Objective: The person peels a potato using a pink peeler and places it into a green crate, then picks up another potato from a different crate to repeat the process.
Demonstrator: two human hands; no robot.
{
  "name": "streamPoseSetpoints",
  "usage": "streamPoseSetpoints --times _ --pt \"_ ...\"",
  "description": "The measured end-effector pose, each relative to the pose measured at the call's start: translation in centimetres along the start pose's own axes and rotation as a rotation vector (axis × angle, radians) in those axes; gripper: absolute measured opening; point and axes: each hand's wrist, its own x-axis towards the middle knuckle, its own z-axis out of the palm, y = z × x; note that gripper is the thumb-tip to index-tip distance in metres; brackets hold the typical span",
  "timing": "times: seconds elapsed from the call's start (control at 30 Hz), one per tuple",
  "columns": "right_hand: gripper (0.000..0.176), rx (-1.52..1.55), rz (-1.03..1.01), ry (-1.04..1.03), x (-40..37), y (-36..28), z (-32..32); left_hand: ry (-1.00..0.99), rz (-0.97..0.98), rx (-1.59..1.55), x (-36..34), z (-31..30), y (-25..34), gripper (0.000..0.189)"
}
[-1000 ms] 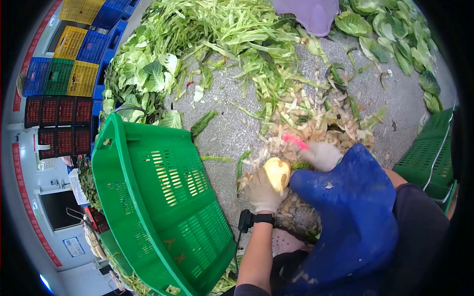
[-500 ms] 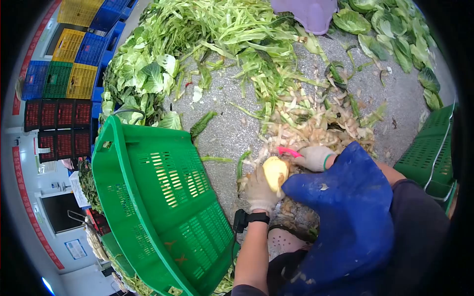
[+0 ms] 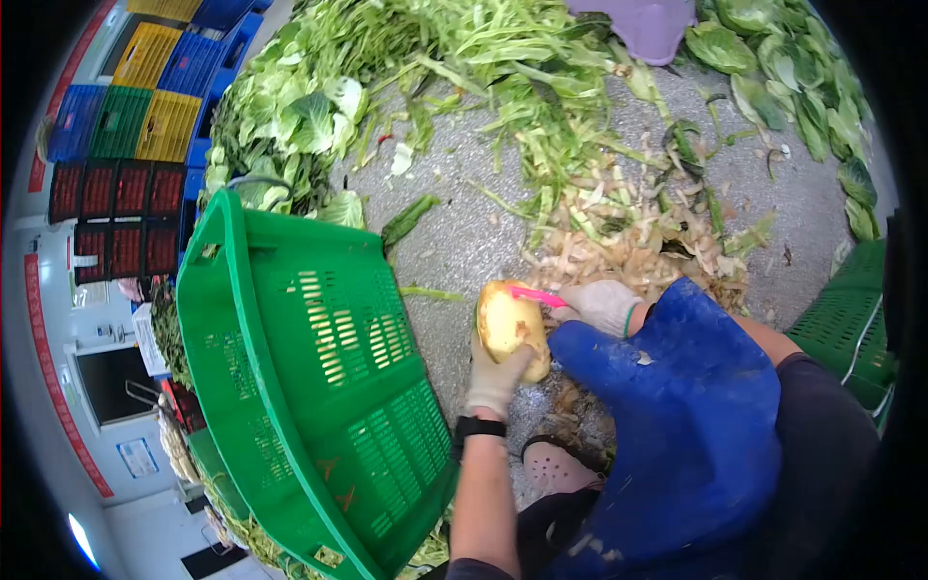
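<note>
My left hand point(image 3: 496, 379), in a pale work glove, grips a large, mostly peeled potato point(image 3: 512, 327) from below, thumb across its lower face. Yellow flesh shows over most of it, with brownish patches at the top and near the thumb. Gloved as well, my right hand point(image 3: 604, 305) is closed around a pink peeler point(image 3: 537, 296). The peeler's head lies against the potato's upper right side; its blade is too small to make out. Behind my right hand, peelings point(image 3: 619, 237) lie heaped on the floor.
A tilted green basket point(image 3: 319, 348) stands close left of my left arm. Another green basket point(image 3: 846, 309) is at the far right. Leaf trimmings point(image 3: 464, 58) and a purple container point(image 3: 648, 29) lie ahead. A blue apron point(image 3: 681, 387) covers my knee; stacked crates point(image 3: 121, 126) stand far left.
The potato has moved left and up in my left hand and is turned more upright, showing a broader face. The peeler has shifted slightly left onto its upper side. The view has tilted a little.
</note>
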Motion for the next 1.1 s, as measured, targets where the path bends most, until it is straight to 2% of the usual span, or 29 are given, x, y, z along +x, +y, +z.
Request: streamPoseSetpoints --times 0.03,0.1,0.13,0.27,0.33,0.37,0.43,0.5,0.6,0.67,0.7,0.77,0.8,0.83,0.9,0.93,0.97,1.03,1.07,1.1 --pt "0.038 -0.002 -0.012 -0.013 0.0 -0.2 0.3 0.017 -0.004 -0.004 -0.5 0.6 -1.8 0.086" --pt "0.038 -0.029 0.053 -0.023 0.0 -0.2 0.5 0.217 0.078 -0.050 -0.3 1.6 -4.7 0.090" --pt "0.039 -0.028 0.060 -0.027 0.1 0.0 0.6 0.297 0.025 -0.056 -0.8 2.4 -3.9 0.090" --pt "0.041 -0.031 0.093 -0.004 0.0 0.3 0.2 0.331 0.056 -0.145 -0.4 3.8 -2.5 0.084" --pt "0.043 0.024 0.137 0.137 0.0 0.4 -0.2 0.339 0.145 0.539 -0.9 4.5 0.0 0.089" --pt "0.043 0.021 0.152 0.139 -0.2 0.7 -0.2 0.324 0.144 0.534 -0.9 5.0 0.0 0.089" --pt "0.045 0.106 0.143 0.239 -0.3 0.9 -0.4 0.307 0.185 0.942 -1.0 6.0 0.2 0.094" --pt "0.045 0.112 0.193 0.193 -0.8 1.3 -1.0 0.284 0.157 0.849 -1.1 6.7 0.5 0.094" --pt "0.044 0.095 0.164 0.255 -1.3 1.5 -0.6 0.222 0.247 0.739 -1.0 6.7 1.1 0.087" --pt "0.043 0.014 0.254 0.228 -1.4 1.2 -0.5 0.199 0.113 0.656 -1.2 6.8 2.2 0.077" --pt "0.043 0.015 0.259 0.231 -1.6 0.5 -0.7 0.193 0.114 0.657 -1.5 7.2 3.0 0.077" --pt "0.041 -0.185 0.093 0.019 -2.5 -1.7 -1.4 0.306 0.074 0.888 -2.1 8.1 4.3 0.072" --pt "0.040 -0.267 0.017 -0.084 -3.3 -3.1 -2.0 0.303 0.075 0.889 -2.1 8.2 4.3 0.072" --pt "0.040 -0.267 0.019 -0.082 -3.0 -2.3 -1.9 0.335 0.117 0.923 -2.2 8.3 4.2 0.070" --pt "0.039 -0.168 0.208 0.089 -2.0 -1.5 -2.3 0.374 0.164 0.959 -2.4 8.1 4.2 0.068" --pt "0.041 -0.193 0.159 0.091 -2.3 -1.3 -2.6 0.352 0.136 0.982 -2.4 8.0 4.0 0.071" --pt "0.042 -0.114 0.301 0.071 -1.1 0.1 -4.9 0.330 0.108 1.006 -2.5 8.0 4.0 0.073" --pt "0.042 -0.084 0.362 0.094 -2.1 -0.5 -3.8 0.320 0.135 1.027 -2.4 8.0 4.2 0.076" --pt "0.042 -0.085 0.373 0.091 -2.9 -1.6 -3.1 0.316 0.127 1.043 -2.4 7.9 3.9 0.078" --pt "0.039 -0.133 0.181 0.038 -3.5 -2.5 -2.4 0.308 0.119 1.059 -2.3 8.0 3.4 0.080"
